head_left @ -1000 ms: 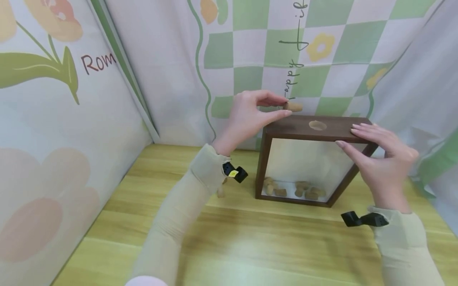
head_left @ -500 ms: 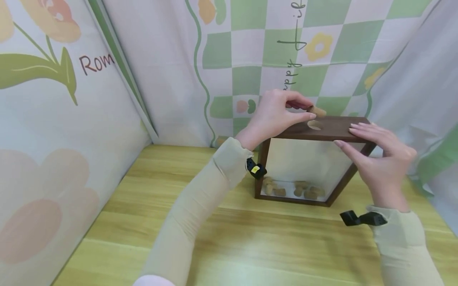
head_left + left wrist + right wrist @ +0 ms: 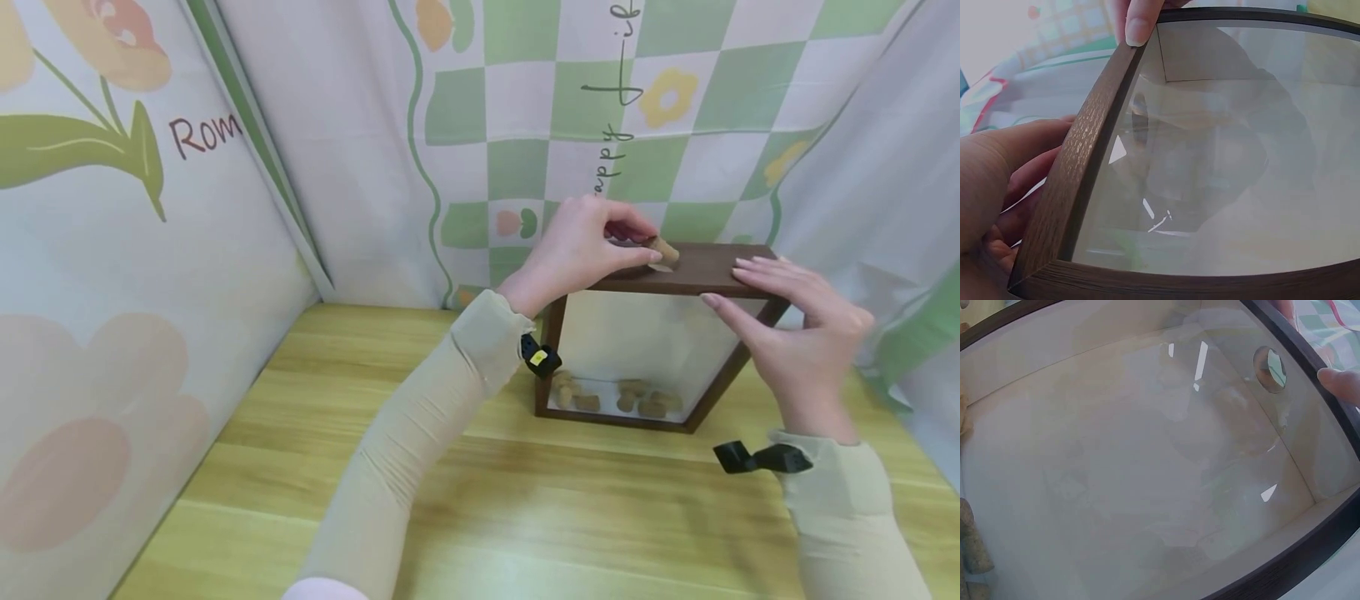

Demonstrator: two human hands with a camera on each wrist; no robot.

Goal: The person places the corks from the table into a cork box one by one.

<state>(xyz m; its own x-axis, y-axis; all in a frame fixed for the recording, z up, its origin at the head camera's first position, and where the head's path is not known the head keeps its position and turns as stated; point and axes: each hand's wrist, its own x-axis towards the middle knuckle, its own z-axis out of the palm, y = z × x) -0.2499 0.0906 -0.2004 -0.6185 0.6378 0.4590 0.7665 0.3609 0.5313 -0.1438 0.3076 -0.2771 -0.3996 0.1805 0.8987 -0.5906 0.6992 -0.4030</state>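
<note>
In the head view my left hand (image 3: 581,248) pinches a cork (image 3: 666,250) between thumb and fingers. The cork is tilted, and its lower end is right at the round hole (image 3: 662,267) in the top of a dark brown wooden frame box (image 3: 720,260). My right hand (image 3: 808,337) rests on the box's right end, fingers on top and thumb at the front edge. Several corks (image 3: 652,406) lie inside, behind the clear front. In the left wrist view the left hand's fingers (image 3: 1025,169) are partly hidden behind the frame; in the right wrist view, the hole (image 3: 1269,369) shows from inside.
The box stands upright on a yellow wood-grain table (image 3: 480,517). Behind it hangs a green-and-white checked curtain (image 3: 517,167). A flower-printed panel (image 3: 112,350) runs along the left side of the table.
My left hand has moved right along the box top with the cork, and the cork has come down from above the hole to its rim. My right hand stays in place.
</note>
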